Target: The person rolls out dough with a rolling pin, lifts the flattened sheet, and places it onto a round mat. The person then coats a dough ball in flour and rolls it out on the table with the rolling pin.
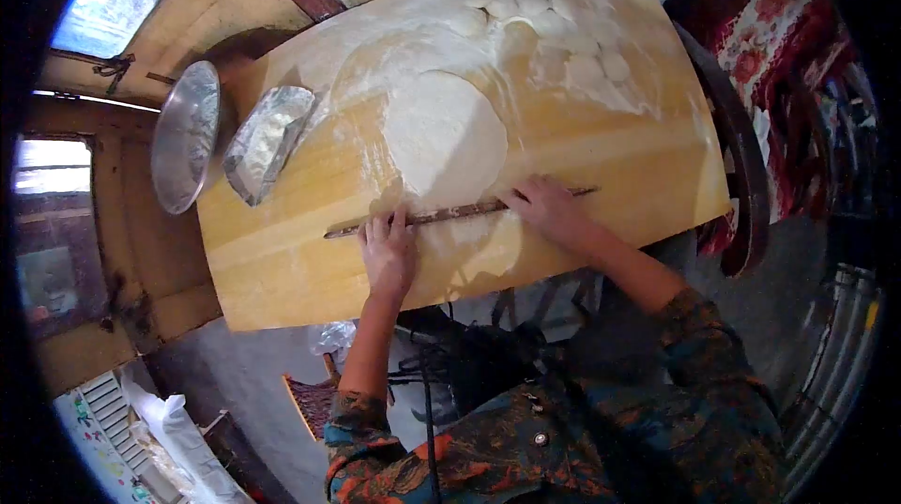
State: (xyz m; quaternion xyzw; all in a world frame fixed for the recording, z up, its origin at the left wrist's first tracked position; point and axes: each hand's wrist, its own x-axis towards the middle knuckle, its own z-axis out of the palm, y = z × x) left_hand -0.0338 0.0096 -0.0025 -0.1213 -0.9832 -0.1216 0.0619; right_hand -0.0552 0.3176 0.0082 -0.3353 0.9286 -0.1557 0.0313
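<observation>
A long, thin dark wooden rolling pin (457, 212) lies at a slight slant across the near edge of a dough sheet (446, 133). My left hand (387, 251) holds it left of its middle, fingers over the top. Farther along the pin, my right hand (544, 206) grips it short of the right end. The dough is a wide, pale, floured round, flat on the wooden board (282, 269). Shadow covers part of its right side. Each palm's underside is hidden.
Several dough balls (502, 6) sit at the board's far side, with loose flour around. At the left stand a metal bowl (188, 138) and a silvery foil-like container (269, 143). A dark curved wooden chair part (741, 166) borders the right edge; red patterned cloth (751, 44) lies beyond.
</observation>
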